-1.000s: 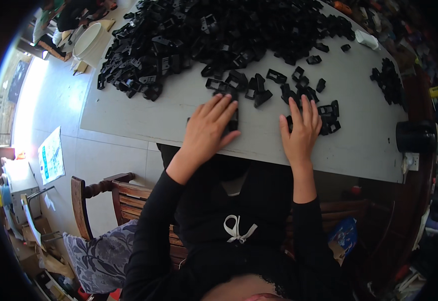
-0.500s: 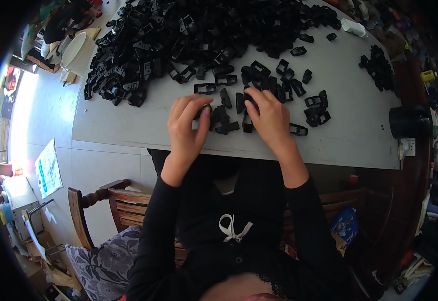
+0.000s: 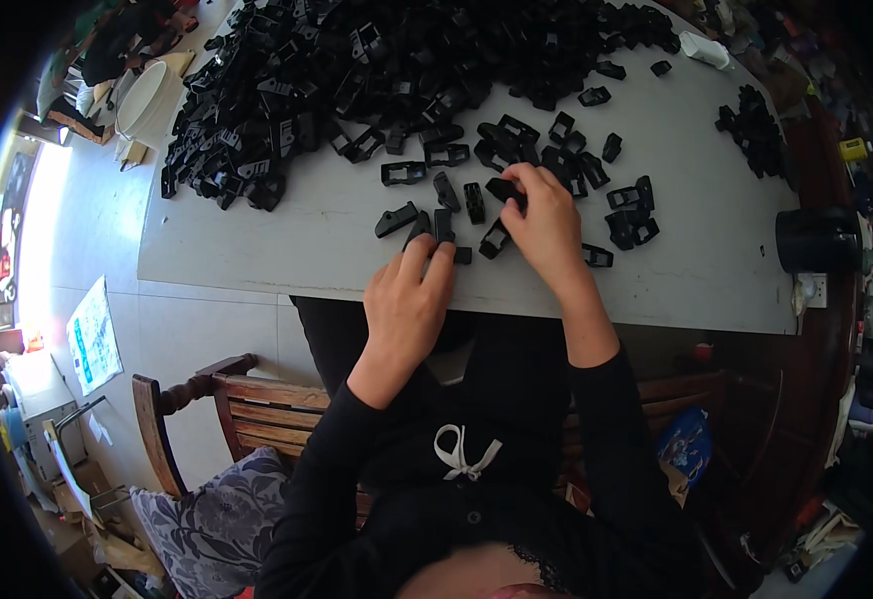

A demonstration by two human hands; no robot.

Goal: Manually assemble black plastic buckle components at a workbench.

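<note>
Small black plastic parts with rectangular openings lie on the grey tabletop. My left hand is near the table's front edge, its fingers closed on a narrow black plastic part. My left thumb is mostly hidden. Just to the left of those fingertips lies another loose part. My right hand pinches a dark plastic clip-like part between thumb and fingers, slightly above the table. Under it sits a framed part. Between the two hands an upright part stands untouched.
A large heap of black parts covers the far side of the table. A smaller pile is at the far right, near a white container and a black cylinder. A wooden chair stands behind me.
My left hand has let go of one part, now lying at left, and moved right and nearer to others. My right hand has lifted a part and shifted slightly right.
</note>
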